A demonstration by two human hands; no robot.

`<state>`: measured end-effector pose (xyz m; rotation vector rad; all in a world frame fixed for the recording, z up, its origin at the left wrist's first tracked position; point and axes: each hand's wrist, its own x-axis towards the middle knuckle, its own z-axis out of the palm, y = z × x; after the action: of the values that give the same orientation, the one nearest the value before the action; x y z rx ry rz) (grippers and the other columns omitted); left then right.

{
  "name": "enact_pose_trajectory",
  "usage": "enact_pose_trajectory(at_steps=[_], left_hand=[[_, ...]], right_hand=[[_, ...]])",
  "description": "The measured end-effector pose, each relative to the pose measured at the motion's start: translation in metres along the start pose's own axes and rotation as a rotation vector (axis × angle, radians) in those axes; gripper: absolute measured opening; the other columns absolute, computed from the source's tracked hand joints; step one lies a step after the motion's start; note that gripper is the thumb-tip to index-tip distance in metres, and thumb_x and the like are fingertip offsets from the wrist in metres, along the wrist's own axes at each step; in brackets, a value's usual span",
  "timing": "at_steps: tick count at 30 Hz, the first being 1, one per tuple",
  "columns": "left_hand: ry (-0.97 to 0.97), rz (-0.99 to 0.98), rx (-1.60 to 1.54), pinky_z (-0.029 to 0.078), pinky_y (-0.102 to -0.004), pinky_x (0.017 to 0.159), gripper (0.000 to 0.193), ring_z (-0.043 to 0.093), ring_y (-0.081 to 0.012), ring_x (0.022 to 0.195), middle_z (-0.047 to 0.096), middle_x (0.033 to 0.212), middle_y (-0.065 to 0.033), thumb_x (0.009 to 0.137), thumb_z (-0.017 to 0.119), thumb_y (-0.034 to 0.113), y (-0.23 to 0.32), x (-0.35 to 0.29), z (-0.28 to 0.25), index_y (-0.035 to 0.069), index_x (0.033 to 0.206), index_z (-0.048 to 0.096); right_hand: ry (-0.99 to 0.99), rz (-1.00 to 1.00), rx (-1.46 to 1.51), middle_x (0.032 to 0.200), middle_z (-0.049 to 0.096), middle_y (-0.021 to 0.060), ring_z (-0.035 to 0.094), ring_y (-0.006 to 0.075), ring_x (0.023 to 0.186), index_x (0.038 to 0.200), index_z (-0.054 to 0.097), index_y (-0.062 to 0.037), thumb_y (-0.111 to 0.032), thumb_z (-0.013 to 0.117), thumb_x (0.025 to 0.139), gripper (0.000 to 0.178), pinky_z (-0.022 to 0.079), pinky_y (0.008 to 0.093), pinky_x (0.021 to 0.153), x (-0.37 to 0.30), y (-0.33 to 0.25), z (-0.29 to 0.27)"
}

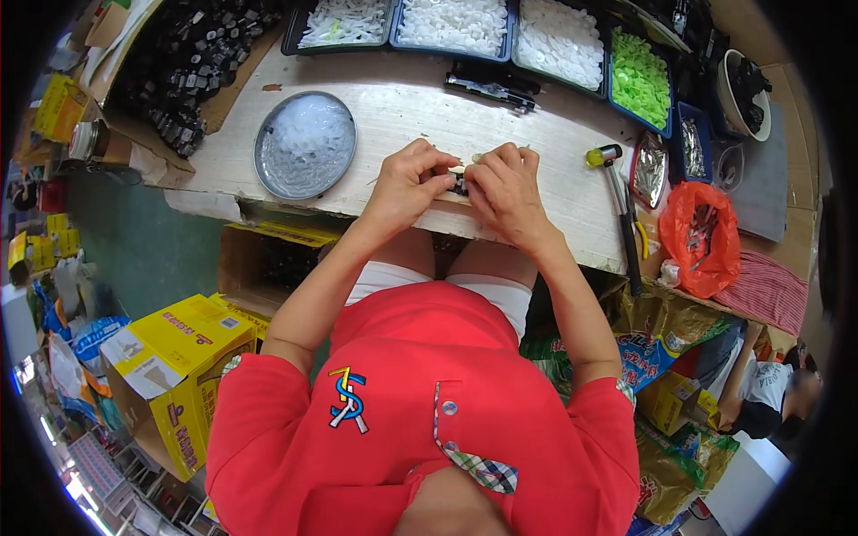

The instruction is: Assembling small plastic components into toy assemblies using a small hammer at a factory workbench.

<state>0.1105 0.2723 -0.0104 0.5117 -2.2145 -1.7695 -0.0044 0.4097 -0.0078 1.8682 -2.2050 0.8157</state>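
Small dark part (459,185) is between the two hands, by the near edge of the surface (393,125). The left hand (407,186) is on its left and the right hand (511,195) on its right, both very near. Their fingers curl in close, but I cannot tell if they pinch it. They hide which way its long side points.

We hold our left hand (405,188) and right hand (511,198) close together, fingers (435,160) curled, left forearm (320,290) and right forearm (572,295) slanting inward.
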Motion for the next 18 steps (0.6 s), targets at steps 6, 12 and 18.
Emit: enact_pose_trajectory(at_steps=[6, 12, 18], left_hand=[[-0.021, 0.201, 0.396, 0.044, -0.0305, 0.058, 0.017, 0.055, -0.0213, 0.062, 0.054, 0.076, -0.0082, 0.067, 0.069, 0.004, 0.001, 0.011, 0.004, 0.002, 0.084, 0.064], [-0.352, 0.014, 0.762, 0.046, -0.0385, 0.063, 0.019, 0.059, -0.0317, 0.072, 0.060, 0.075, -0.0145, 0.064, 0.071, 0.014, 0.029, 0.043, 0.004, 0.001, 0.069, 0.057], [-0.514, -0.010, 0.860, 0.046, -0.0387, 0.062, 0.025, 0.059, -0.0328, 0.069, 0.060, 0.069, -0.0154, 0.061, 0.074, 0.019, 0.039, 0.060, 0.001, 0.001, 0.069, 0.058]], right_hand=[[0.016, -0.019, 0.023, 0.081, 0.055, -0.0005, 0.048, 0.0189, 0.084, 0.083, 0.059, -0.0125, -0.008, 0.063, 0.071, 0.013, 0.031, 0.0370, 0.076, -0.006, 0.006, -0.006], [0.227, 0.268, 0.212, 0.080, 0.057, 0.0005, 0.049, 0.0182, 0.081, 0.083, 0.061, -0.0099, -0.007, 0.064, 0.074, 0.010, 0.030, 0.0310, 0.074, -0.015, 0.029, -0.039], [0.272, 0.327, 0.171, 0.082, 0.058, 0.0024, 0.050, 0.0194, 0.082, 0.083, 0.061, -0.0077, -0.006, 0.063, 0.075, 0.008, 0.031, 0.0315, 0.075, -0.040, 0.040, -0.060]])
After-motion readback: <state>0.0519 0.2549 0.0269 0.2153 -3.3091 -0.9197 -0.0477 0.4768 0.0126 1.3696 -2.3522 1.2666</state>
